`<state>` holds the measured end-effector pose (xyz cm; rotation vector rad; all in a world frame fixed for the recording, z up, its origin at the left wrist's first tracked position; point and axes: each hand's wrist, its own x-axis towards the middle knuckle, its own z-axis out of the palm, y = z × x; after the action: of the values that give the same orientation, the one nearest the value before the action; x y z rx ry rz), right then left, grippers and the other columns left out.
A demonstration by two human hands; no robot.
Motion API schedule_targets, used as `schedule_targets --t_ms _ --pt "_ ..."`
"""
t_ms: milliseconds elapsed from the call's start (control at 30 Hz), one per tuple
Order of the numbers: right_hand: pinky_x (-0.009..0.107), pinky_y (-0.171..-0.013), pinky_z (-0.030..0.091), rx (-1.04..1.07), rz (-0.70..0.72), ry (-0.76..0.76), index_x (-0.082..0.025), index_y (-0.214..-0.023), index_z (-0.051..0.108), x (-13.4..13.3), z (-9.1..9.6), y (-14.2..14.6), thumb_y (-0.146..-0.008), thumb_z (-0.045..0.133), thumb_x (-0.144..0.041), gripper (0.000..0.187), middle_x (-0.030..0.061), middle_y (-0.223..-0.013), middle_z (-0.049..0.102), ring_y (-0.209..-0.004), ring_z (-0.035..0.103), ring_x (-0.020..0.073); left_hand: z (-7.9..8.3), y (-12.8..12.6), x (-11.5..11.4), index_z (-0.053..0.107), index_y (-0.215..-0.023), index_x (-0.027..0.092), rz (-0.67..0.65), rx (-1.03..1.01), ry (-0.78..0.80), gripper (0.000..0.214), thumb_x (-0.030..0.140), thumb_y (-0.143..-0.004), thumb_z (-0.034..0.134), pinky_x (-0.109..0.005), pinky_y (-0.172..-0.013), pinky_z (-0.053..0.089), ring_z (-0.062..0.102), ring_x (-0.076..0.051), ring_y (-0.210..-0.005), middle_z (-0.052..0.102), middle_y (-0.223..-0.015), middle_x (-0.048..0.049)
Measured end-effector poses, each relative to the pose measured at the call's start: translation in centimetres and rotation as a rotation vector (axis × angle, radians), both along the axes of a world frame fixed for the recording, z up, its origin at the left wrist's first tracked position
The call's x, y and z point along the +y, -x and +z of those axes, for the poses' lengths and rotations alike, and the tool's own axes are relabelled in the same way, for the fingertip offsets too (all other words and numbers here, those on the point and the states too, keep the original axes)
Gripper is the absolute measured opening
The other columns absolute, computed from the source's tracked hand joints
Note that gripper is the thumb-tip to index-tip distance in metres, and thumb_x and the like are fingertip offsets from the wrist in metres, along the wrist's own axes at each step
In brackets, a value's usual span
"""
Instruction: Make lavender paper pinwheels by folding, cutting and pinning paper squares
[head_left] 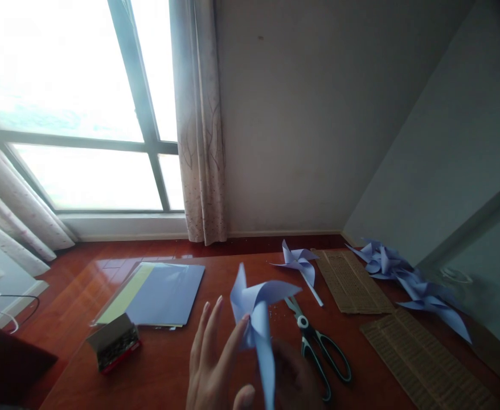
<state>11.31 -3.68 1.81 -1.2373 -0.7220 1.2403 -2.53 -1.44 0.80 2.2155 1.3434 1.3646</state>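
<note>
A light blue paper pinwheel (256, 316) stands upright over the red-brown table between my two hands. My left hand (216, 359) is beside it on the left, fingers stretched out and apart, fingertips touching the folded blades. My right hand (292, 378) is low at the frame's bottom edge, dark and blurred, closed around the pinwheel's lower blade. Black-handled scissors (318, 347) lie just to the right of it.
A stack of blue and yellow-green paper sheets (156, 293) lies at left, with a small box (114, 341) in front. Another blue pinwheel (300, 263) with a stick, two woven mats (352, 279), and several finished pinwheels (408, 279) lie at right by the wall. Window and curtain stand behind.
</note>
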Motion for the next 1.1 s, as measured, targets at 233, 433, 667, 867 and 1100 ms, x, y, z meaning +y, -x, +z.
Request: schedule_targets --t_ms 233,433,667,867,1100 --pt "0.032 -0.068 0.052 -0.026 -0.019 -0.048 -0.017 -0.080 0.077 -0.21 -0.29 0.21 -0.068 0.078 -0.069 0.053 0.0085 -0.075 0.072 -0.074 0.066 0.0255 0.34 -0.13 -0.14 0.047 -0.150 0.035 -0.008 0.016 -0.002 0.060 0.063 -0.100 0.028 -0.063 -0.116 0.034 0.022 -0.038 -0.154 0.023 -0.169 -0.0051" --pt "0.032 -0.068 0.050 -0.171 -0.054 -0.053 -0.019 -0.078 0.076 -0.33 -0.59 -0.11 -0.075 0.073 -0.066 0.047 0.0081 -0.073 0.070 -0.072 0.064 0.0247 0.45 -0.25 -0.31 0.046 -0.150 0.034 -0.015 0.007 0.023 0.058 0.060 -0.101 0.029 -0.061 -0.116 0.035 0.022 -0.037 -0.154 0.023 -0.169 -0.0045" --pt "0.029 -0.067 0.050 -0.242 0.051 -0.062 -0.017 -0.088 0.075 -0.47 -0.16 -0.45 -0.082 0.069 -0.063 0.046 0.0085 -0.078 0.071 -0.070 0.062 0.0219 -0.11 -0.34 -0.32 0.039 -0.154 0.032 -0.052 -0.003 0.046 0.062 0.060 -0.101 0.028 -0.061 -0.118 0.032 0.019 -0.037 -0.155 0.021 -0.169 -0.0072" --pt "0.027 -0.063 0.048 -0.256 0.034 -0.077 -0.017 -0.084 0.075 -0.63 -0.22 0.08 -0.082 0.066 -0.065 0.049 0.0064 -0.072 0.067 -0.068 0.060 0.0208 0.21 -0.57 -0.57 0.037 -0.156 0.030 -0.045 -0.042 0.084 0.068 0.065 -0.099 0.028 -0.059 -0.119 0.032 0.021 -0.037 -0.155 0.027 -0.168 -0.0088" --pt "0.029 -0.067 0.051 -0.285 0.003 -0.103 -0.018 -0.091 0.080 -0.62 -0.13 0.00 -0.081 0.070 -0.063 0.047 0.0069 -0.073 0.069 -0.065 0.057 0.0195 -0.08 -0.38 -0.47 0.038 -0.156 0.030 -0.086 -0.058 0.093 0.073 0.071 -0.096 0.024 -0.062 -0.118 0.030 0.023 -0.040 -0.154 0.030 -0.166 -0.0116"
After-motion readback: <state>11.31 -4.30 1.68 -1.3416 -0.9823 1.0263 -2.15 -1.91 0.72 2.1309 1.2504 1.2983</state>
